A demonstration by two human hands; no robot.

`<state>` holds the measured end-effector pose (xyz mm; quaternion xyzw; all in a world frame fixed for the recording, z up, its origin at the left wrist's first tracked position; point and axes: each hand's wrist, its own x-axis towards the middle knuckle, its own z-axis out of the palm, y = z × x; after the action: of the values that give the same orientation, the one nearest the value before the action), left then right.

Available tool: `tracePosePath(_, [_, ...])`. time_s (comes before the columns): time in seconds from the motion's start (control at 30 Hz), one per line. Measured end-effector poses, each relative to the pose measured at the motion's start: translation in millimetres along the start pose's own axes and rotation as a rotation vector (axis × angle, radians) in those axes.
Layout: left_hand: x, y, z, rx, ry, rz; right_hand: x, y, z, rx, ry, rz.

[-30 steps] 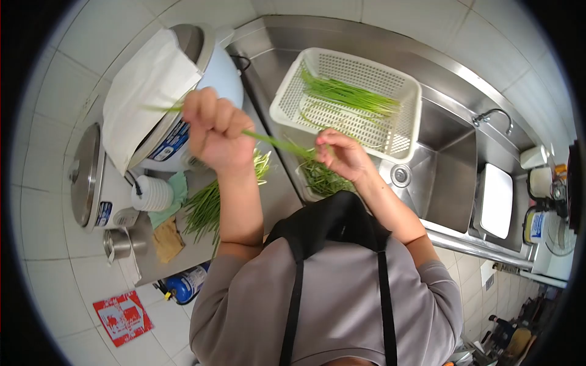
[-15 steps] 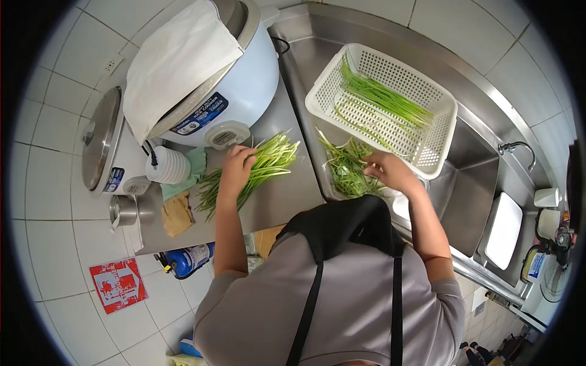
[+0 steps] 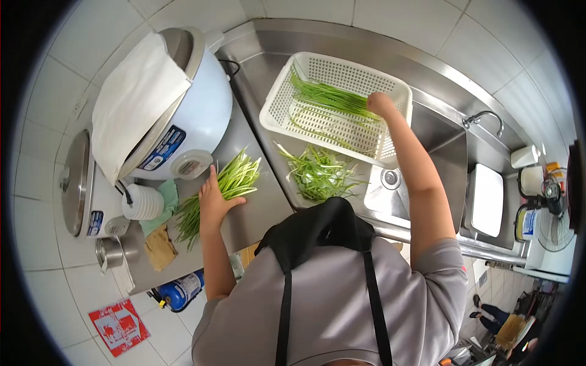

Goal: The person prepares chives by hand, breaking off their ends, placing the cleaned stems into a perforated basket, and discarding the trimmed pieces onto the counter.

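Observation:
My left hand (image 3: 213, 200) lies on a loose bunch of green onions (image 3: 239, 174) on the steel counter, fingers stretched out and thumb spread. My right hand (image 3: 381, 105) reaches into the white perforated basket (image 3: 274, 119). Its fingers curl down at the near right end of the green onions (image 3: 332, 97) lying there; the fingertips are hidden. A few thin stalks lie apart on the basket floor. Between the counter and the basket sits a tangled heap of green trimmings (image 3: 320, 174).
Large rice cooker (image 3: 204, 104) with a white cloth (image 3: 131, 97) behind my left hand. Stacked white cups (image 3: 143, 202), a green cloth (image 3: 166, 207) and a brown cloth (image 3: 160, 247) sit at left. Sink basin (image 3: 448, 143), faucet (image 3: 485, 119) and white tray (image 3: 486, 201) are at right.
My right hand has moved from the heap of trimmings into the basket. My left hand has flattened and spread its thumb on the bunch. The view has shifted.

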<state>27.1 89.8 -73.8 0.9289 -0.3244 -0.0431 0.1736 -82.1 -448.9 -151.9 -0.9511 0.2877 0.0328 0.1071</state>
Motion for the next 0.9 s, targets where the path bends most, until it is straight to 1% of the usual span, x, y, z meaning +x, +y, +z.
tracePosePath(0.1, [1,16,-13,-0.026,0.006,0.039,-9,-14,10,-0.130,-0.141,0.121])
tracePosePath(0.2, [5,34,-24,-0.082,0.026,0.151,-18,-23,8,-0.108,-0.073,0.177])
tracePosePath(0.3, [9,59,-39,-0.134,0.069,0.232,-5,-13,6,-0.063,-0.006,0.095])
tracePosePath(0.4, [20,85,-40,-0.266,0.105,0.320,5,8,5,-0.040,0.036,0.083])
tracePosePath(0.5, [34,114,-38,-0.364,0.123,0.450,-18,8,3,-0.304,-0.189,0.056])
tracePosePath(0.57, [43,133,-39,-0.407,0.124,0.541,-17,13,18,-0.249,0.039,0.058])
tracePosePath(0.6, [46,141,-41,-0.426,0.113,0.579,-19,8,14,-0.222,0.148,0.055])
tracePosePath(0.7, [54,157,-41,-0.505,0.088,0.641,-17,6,-33,0.098,0.072,-0.116])
tracePosePath(0.73, [58,161,-41,-0.519,0.087,0.660,-26,-3,-57,0.276,0.036,-0.066])
tracePosePath(0.8, [70,171,-38,-0.542,0.094,0.696,-37,-14,-88,0.529,0.104,-0.131])
tracePosePath(0.9, [93,193,-29,-0.578,0.136,0.745,-67,-48,-138,0.659,0.173,-0.221])
